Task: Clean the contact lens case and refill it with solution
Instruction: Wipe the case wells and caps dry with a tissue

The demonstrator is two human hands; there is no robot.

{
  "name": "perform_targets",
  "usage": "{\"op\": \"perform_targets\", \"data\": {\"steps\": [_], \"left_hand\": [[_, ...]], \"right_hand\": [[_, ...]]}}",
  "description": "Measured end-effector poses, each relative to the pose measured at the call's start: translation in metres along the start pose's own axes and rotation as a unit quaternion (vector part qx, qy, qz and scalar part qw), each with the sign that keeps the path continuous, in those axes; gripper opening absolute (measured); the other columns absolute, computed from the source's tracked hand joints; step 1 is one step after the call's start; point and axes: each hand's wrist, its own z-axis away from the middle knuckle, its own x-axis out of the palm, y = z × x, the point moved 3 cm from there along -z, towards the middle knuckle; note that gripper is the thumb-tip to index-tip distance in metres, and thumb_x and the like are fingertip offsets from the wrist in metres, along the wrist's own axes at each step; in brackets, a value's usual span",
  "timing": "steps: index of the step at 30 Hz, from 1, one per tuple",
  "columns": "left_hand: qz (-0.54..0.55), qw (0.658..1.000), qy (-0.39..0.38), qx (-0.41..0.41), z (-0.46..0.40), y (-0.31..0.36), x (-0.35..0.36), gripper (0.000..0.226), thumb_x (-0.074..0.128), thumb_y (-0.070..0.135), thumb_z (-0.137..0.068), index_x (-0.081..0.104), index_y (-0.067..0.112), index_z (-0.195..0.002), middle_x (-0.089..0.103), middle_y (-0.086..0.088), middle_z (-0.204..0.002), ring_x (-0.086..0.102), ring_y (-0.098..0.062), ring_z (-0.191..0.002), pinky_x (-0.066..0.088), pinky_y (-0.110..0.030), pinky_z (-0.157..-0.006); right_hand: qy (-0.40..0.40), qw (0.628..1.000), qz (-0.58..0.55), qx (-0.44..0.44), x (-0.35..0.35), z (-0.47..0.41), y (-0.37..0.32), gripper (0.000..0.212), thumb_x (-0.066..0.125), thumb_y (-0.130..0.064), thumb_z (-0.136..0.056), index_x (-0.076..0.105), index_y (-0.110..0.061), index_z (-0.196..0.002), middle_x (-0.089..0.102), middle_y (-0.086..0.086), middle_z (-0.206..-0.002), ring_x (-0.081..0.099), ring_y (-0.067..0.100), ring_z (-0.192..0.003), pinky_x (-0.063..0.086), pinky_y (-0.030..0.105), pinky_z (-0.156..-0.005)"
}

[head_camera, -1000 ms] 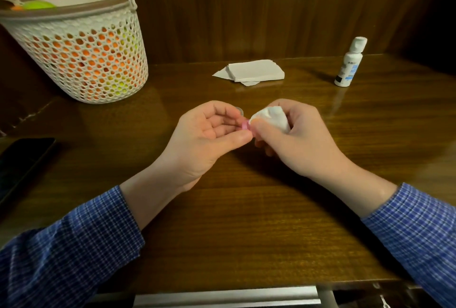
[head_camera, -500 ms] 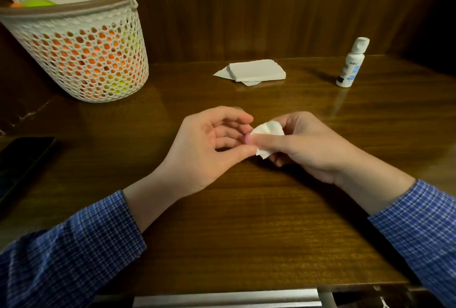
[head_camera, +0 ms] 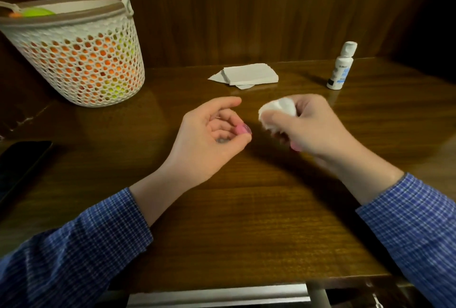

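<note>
My left hand (head_camera: 209, 140) pinches a small pink piece of the contact lens case (head_camera: 241, 129) between thumb and fingers, just above the wooden table (head_camera: 246, 221). A little to its right, my right hand (head_camera: 313, 130) grips a crumpled white tissue (head_camera: 276, 110); something pink (head_camera: 295, 147) shows under its fingers, blurred. The two hands are apart. A white solution bottle (head_camera: 341, 66) with a blue label stands upright at the back right, capped.
A stack of folded white tissues (head_camera: 246, 76) lies at the back centre. A white perforated basket (head_camera: 76, 56) holding orange and green things stands at the back left. A dark phone (head_camera: 19, 167) lies at the left edge. A wooden wall rises behind.
The hands were together with the tissue pressed against the pink case. Now they have drawn apart; the right hand has lifted away to the right with the tissue.
</note>
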Motion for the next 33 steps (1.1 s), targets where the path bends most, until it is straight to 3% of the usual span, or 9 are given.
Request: {"op": "perform_targets", "data": {"steps": [3, 7, 12, 16, 21, 24, 26, 30, 33], "left_hand": [[-0.063, 0.998, 0.010, -0.003, -0.019, 0.003, 0.015, 0.059, 0.080, 0.015, -0.089, 0.056, 0.021, -0.143, 0.074, 0.010, -0.100, 0.070, -0.009, -0.096, 0.059, -0.027, -0.084], [-0.207, 0.978, -0.018, 0.000, -0.053, 0.002, 0.049, 0.067, 0.077, 0.033, -0.091, 0.047, 0.033, -0.151, 0.073, 0.022, -0.099, 0.062, -0.006, -0.111, 0.047, -0.045, -0.109], [-0.348, 0.933, -0.091, 0.014, -0.076, -0.016, 0.071, 0.072, 0.074, 0.041, -0.091, 0.041, 0.031, -0.155, 0.076, 0.019, -0.106, 0.054, -0.019, -0.134, 0.028, -0.059, -0.121], [-0.404, 0.907, -0.114, 0.024, -0.079, -0.018, 0.070, 0.066, 0.069, 0.049, -0.093, 0.047, 0.029, -0.152, 0.076, 0.015, -0.115, 0.052, -0.020, -0.136, 0.028, -0.058, -0.119], [-0.372, 0.925, -0.082, 0.013, -0.067, 0.002, 0.037, 0.052, 0.067, 0.047, -0.095, 0.057, 0.029, -0.143, 0.071, 0.012, -0.111, 0.061, -0.012, -0.111, 0.050, -0.038, -0.102], [-0.344, 0.937, -0.057, -0.019, -0.044, -0.002, -0.006, 0.028, 0.070, 0.037, -0.095, 0.068, 0.029, -0.122, 0.067, 0.013, -0.104, 0.063, -0.001, -0.084, 0.049, -0.012, -0.067], [-0.337, 0.937, -0.070, -0.062, -0.024, -0.011, -0.028, 0.027, 0.075, 0.035, -0.091, 0.067, 0.032, -0.117, 0.063, 0.015, -0.102, 0.062, -0.003, -0.075, 0.045, -0.010, -0.053], [-0.347, 0.929, -0.099, -0.082, -0.008, -0.027, -0.040, 0.050, 0.079, 0.039, -0.086, 0.062, 0.029, -0.132, 0.053, 0.018, -0.106, 0.059, -0.009, -0.082, 0.041, -0.014, -0.062], [-0.334, 0.932, -0.113, -0.079, -0.015, -0.030, -0.038, 0.039, 0.077, 0.038, -0.089, 0.068, 0.029, -0.125, 0.054, 0.016, -0.107, 0.060, -0.010, -0.083, 0.043, -0.015, -0.064]], "right_hand": [[0.079, 0.982, -0.144, 0.096, -0.023, -0.013, 0.008, 0.017, 0.078, -0.026, -0.089, 0.067, -0.025, -0.102, 0.077, 0.000, -0.076, 0.070, 0.015, -0.076, 0.057, 0.028, -0.065], [0.133, 0.950, -0.250, 0.131, -0.043, -0.022, 0.017, 0.037, 0.077, -0.023, -0.089, 0.056, -0.017, -0.118, 0.071, 0.004, -0.095, 0.065, 0.016, -0.084, 0.053, 0.025, -0.060], [0.152, 0.940, -0.261, 0.159, -0.049, -0.027, 0.024, 0.046, 0.076, -0.022, -0.090, 0.048, -0.020, -0.127, 0.069, 0.007, -0.103, 0.063, 0.015, -0.083, 0.053, 0.026, -0.065], [0.135, 0.948, -0.231, 0.169, -0.046, -0.029, 0.026, 0.043, 0.070, -0.018, -0.091, 0.045, -0.021, -0.126, 0.061, 0.008, -0.103, 0.055, 0.017, -0.082, 0.048, 0.027, -0.065], [0.103, 0.974, -0.146, 0.141, -0.040, -0.027, 0.024, 0.054, 0.075, -0.019, -0.092, 0.053, -0.012, -0.140, 0.066, 0.005, -0.103, 0.062, 0.014, -0.085, 0.051, 0.026, -0.069], [0.052, 0.992, -0.063, 0.094, -0.030, -0.024, 0.022, 0.040, 0.078, -0.023, -0.091, 0.065, -0.018, -0.129, 0.073, 0.001, -0.107, 0.072, 0.012, -0.090, 0.058, 0.026, -0.069], [0.014, 0.997, -0.019, 0.077, -0.018, -0.021, 0.023, 0.026, 0.079, -0.026, -0.089, 0.069, -0.028, -0.113, 0.074, 0.000, -0.105, 0.075, 0.016, -0.089, 0.059, 0.032, -0.068], [-0.021, 0.991, 0.125, -0.044, 0.009, -0.021, 0.020, 0.007, 0.078, -0.031, -0.089, 0.072, -0.032, -0.088, 0.072, -0.012, -0.084, 0.068, 0.003, -0.083, 0.054, 0.022, -0.067], [-0.054, 0.977, 0.179, -0.103, 0.030, -0.022, 0.020, 0.005, 0.077, -0.032, -0.090, 0.073, -0.029, -0.089, 0.070, -0.013, -0.085, 0.063, -0.002, -0.087, 0.047, 0.020, -0.066]]}}
